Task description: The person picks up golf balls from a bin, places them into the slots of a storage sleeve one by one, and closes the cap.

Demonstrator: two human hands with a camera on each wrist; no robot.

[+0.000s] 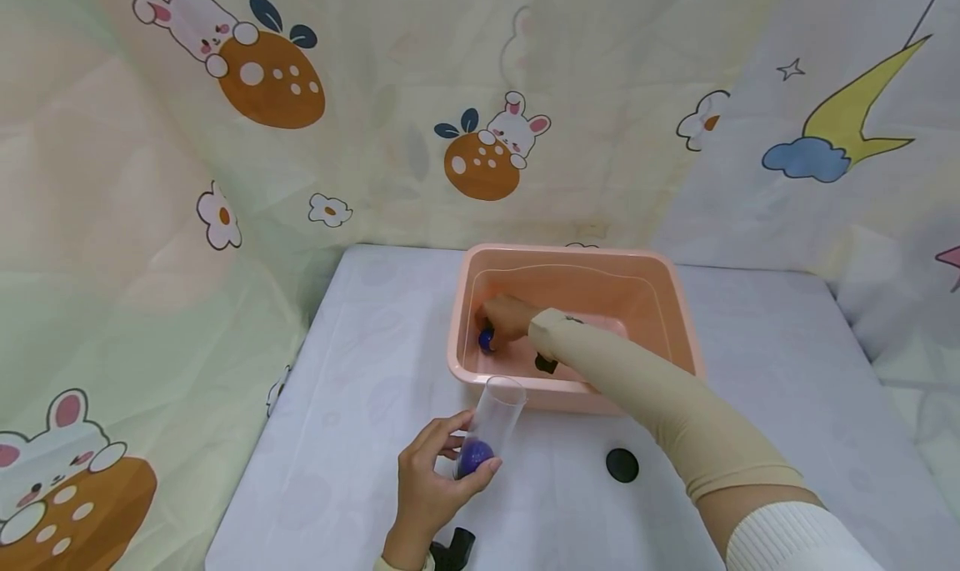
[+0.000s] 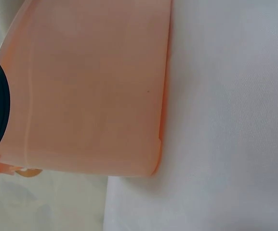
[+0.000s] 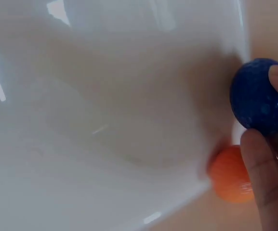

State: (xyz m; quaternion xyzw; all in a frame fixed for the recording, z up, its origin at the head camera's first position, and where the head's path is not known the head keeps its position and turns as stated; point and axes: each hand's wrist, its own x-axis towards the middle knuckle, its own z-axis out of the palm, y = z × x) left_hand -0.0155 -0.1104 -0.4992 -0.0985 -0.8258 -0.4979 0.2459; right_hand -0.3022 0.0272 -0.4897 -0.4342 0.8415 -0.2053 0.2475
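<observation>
While a clear tube (image 1: 496, 421) with a blue ball inside was gripped upright on the desk (image 1: 360, 363) by the left hand (image 1: 429, 486), a small, probably slippery blue ball (image 3: 260, 97) was pinched across its middle by the right hand (image 1: 508, 317) inside the pink basin (image 1: 678, 304).

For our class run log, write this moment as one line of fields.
left hand: holds clear tube with blue ball inside | right hand: pinches blue ball in pink tub | orange ball beside

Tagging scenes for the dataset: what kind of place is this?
Probably a staged indoor tabletop booth, not a real room. Cartoon rabbit-print cloth hangs as backdrop on every side, a pale sheet covers the table, and the props are few: a pink plastic tub and a clear tube.
</observation>
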